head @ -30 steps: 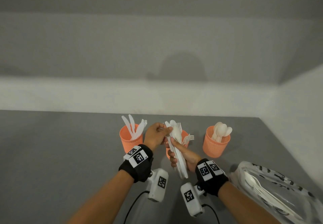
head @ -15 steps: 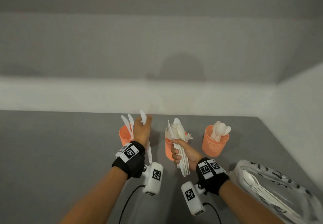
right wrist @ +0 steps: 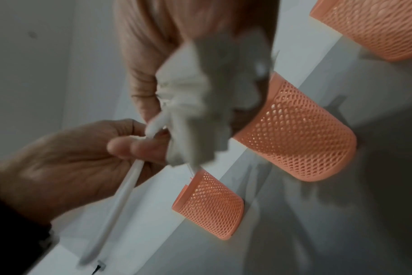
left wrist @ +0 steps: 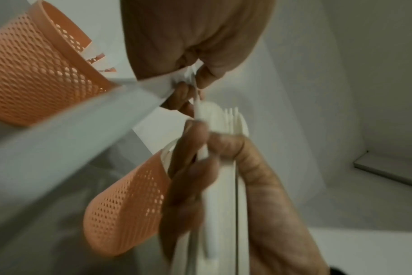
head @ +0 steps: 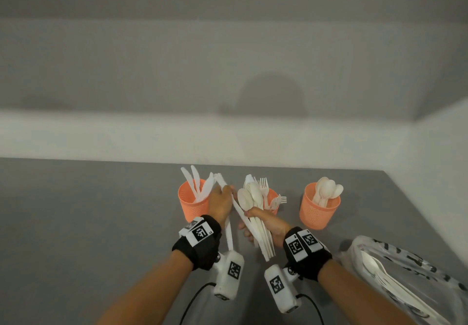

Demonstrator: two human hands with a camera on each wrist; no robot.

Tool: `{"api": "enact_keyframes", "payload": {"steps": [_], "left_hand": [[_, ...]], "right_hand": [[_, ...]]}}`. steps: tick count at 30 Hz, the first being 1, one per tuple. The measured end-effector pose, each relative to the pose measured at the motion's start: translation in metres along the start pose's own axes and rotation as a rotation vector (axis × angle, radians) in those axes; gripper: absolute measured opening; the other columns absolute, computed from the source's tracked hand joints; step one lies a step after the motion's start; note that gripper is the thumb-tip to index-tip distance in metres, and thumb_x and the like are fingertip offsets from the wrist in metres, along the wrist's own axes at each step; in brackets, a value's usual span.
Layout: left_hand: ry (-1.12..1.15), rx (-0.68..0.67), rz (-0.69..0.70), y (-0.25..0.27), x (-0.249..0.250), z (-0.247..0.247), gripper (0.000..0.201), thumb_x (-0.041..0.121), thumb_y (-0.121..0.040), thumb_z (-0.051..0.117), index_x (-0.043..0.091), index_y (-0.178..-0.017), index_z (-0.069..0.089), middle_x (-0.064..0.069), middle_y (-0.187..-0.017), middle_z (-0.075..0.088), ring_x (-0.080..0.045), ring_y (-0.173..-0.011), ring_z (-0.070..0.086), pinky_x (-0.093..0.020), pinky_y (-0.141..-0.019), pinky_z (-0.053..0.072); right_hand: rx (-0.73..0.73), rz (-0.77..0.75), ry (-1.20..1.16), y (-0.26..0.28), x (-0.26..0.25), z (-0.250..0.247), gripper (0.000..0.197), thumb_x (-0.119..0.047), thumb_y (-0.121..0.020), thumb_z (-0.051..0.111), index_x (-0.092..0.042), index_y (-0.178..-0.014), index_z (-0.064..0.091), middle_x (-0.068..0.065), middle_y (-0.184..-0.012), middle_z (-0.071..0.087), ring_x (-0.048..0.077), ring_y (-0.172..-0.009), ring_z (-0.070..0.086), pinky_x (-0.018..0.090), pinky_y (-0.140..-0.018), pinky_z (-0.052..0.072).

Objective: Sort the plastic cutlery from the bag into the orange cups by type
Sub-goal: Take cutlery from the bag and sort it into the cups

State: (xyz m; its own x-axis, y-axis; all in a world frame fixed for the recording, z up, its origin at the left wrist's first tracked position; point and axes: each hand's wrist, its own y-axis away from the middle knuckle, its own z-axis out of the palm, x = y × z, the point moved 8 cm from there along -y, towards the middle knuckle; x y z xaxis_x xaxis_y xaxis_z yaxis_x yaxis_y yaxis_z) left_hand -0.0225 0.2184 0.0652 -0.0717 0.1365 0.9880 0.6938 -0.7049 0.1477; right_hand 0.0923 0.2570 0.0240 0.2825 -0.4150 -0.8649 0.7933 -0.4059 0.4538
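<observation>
While my left hand [head: 220, 201] returns from the knife cup [head: 190, 201] with a knife [head: 228, 220] clenched, I pinch another from the bundle [head: 255, 213] gripped in my right hand [head: 266, 223]; sorting continues, bag [head: 410, 281] near right.

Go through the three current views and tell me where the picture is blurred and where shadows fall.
Head view: mostly sharp, wide-angle bend in the table edge, a soft rounded shadow on the wall. Left wrist view: heavy motion blur on the white piece crossing near the lens; the cutlery bundle is soft. Right wrist view: bundle smeared, mesh cups sharper, casting dark shadows.
</observation>
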Motion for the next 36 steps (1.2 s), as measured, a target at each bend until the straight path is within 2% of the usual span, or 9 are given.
{"api": "enact_keyframes", "payload": {"steps": [2, 6, 9, 17, 22, 26, 29, 33, 36], "left_hand": [[0.095, 0.090, -0.009, -0.007, 0.012, -0.020, 0.018, 0.010, -0.095, 0.032, 0.007, -0.090, 0.048, -0.007, -0.072, 0.057, -0.020, -0.067, 0.055, -0.030, -0.062, 0.046], [0.215, 0.299, 0.153, -0.037, 0.057, -0.072, 0.013, 0.012, -0.098, 0.029, 0.016, -0.092, 0.041, -0.004, -0.065, 0.042, -0.015, -0.049, 0.047, -0.024, -0.046, 0.042], [0.090, 0.455, 0.353, -0.054, 0.089, -0.103, 0.012, 0.023, -0.098, 0.035, 0.014, -0.093, 0.040, 0.001, -0.068, 0.041, -0.019, -0.058, 0.043, -0.032, -0.063, 0.041], [-0.054, 0.371, 0.392, -0.071, 0.047, -0.093, 0.021, 0.024, -0.101, 0.029, 0.012, -0.096, 0.046, 0.000, -0.071, 0.048, -0.013, -0.066, 0.048, -0.023, -0.066, 0.040], [-0.340, 0.336, 0.296, -0.070, 0.001, -0.095, 0.025, 0.011, -0.097, 0.038, 0.000, -0.110, 0.056, -0.018, -0.106, 0.059, -0.033, -0.100, 0.056, -0.028, -0.082, 0.040], [-0.323, 0.439, 0.494, -0.036, 0.038, -0.094, 0.029, 0.014, -0.094, 0.047, 0.002, -0.118, 0.055, -0.005, -0.119, 0.048, -0.015, -0.106, 0.050, -0.015, -0.089, 0.034], [-0.141, 0.170, 0.423, -0.019, 0.045, -0.061, 0.035, 0.023, -0.086, 0.059, 0.010, -0.119, 0.054, 0.009, -0.102, 0.059, -0.001, -0.095, 0.056, -0.014, -0.085, 0.043], [0.075, -0.416, 0.007, -0.001, 0.004, 0.008, 0.085, 0.051, -0.060, 0.077, 0.012, -0.128, 0.043, -0.005, -0.118, 0.061, -0.019, -0.110, 0.060, -0.033, -0.096, 0.049], [0.212, -0.551, -0.083, 0.016, -0.002, 0.032, 0.044, 0.036, -0.073, 0.070, 0.007, -0.104, 0.062, -0.009, -0.098, 0.069, -0.020, -0.093, 0.067, -0.026, -0.078, 0.055]], "right_hand": [[0.031, 0.001, -0.014, -0.004, 0.000, -0.002, 0.014, -0.017, -0.091, 0.049, -0.006, -0.090, 0.058, 0.002, -0.060, 0.067, 0.010, -0.046, 0.056, 0.021, -0.050, 0.047], [0.076, -0.016, -0.067, -0.015, -0.001, -0.009, 0.009, -0.015, -0.089, 0.054, -0.012, -0.080, 0.053, -0.004, -0.046, 0.048, 0.008, -0.038, 0.042, 0.020, -0.043, 0.040], [0.046, -0.059, -0.100, -0.022, -0.007, -0.008, 0.019, -0.017, -0.090, 0.055, -0.016, -0.073, 0.047, -0.006, -0.044, 0.039, 0.006, -0.036, 0.035, 0.018, -0.039, 0.034], [-0.011, -0.041, -0.125, -0.033, -0.014, -0.001, 0.024, -0.021, -0.093, 0.052, -0.018, -0.071, 0.044, -0.009, -0.039, 0.038, 0.002, -0.032, 0.033, 0.015, -0.037, 0.030], [-0.033, -0.015, -0.174, -0.027, -0.012, 0.002, 0.030, -0.023, -0.094, 0.047, -0.016, -0.065, 0.044, -0.009, -0.037, 0.035, 0.002, -0.029, 0.031, 0.015, -0.034, 0.029], [-0.063, -0.011, -0.176, -0.022, -0.008, 0.003, 0.030, -0.021, -0.092, 0.049, -0.015, -0.063, 0.042, -0.009, -0.037, 0.035, 0.002, -0.029, 0.031, 0.014, -0.035, 0.030], [-0.159, -0.022, -0.163, -0.017, -0.011, 0.015, 0.022, -0.023, -0.079, 0.054, -0.016, -0.062, 0.042, -0.009, -0.037, 0.035, 0.002, -0.029, 0.030, 0.015, -0.034, 0.030], [-0.301, -0.017, -0.129, -0.009, -0.015, 0.034, 0.021, -0.029, -0.070, 0.059, -0.021, -0.053, 0.049, -0.010, -0.037, 0.036, 0.002, -0.030, 0.033, 0.015, -0.036, 0.031], [-0.354, 0.033, -0.079, -0.005, -0.010, 0.044, 0.022, -0.031, -0.067, 0.058, -0.022, -0.048, 0.051, -0.010, -0.036, 0.038, 0.002, -0.032, 0.037, 0.016, -0.038, 0.036]]}}
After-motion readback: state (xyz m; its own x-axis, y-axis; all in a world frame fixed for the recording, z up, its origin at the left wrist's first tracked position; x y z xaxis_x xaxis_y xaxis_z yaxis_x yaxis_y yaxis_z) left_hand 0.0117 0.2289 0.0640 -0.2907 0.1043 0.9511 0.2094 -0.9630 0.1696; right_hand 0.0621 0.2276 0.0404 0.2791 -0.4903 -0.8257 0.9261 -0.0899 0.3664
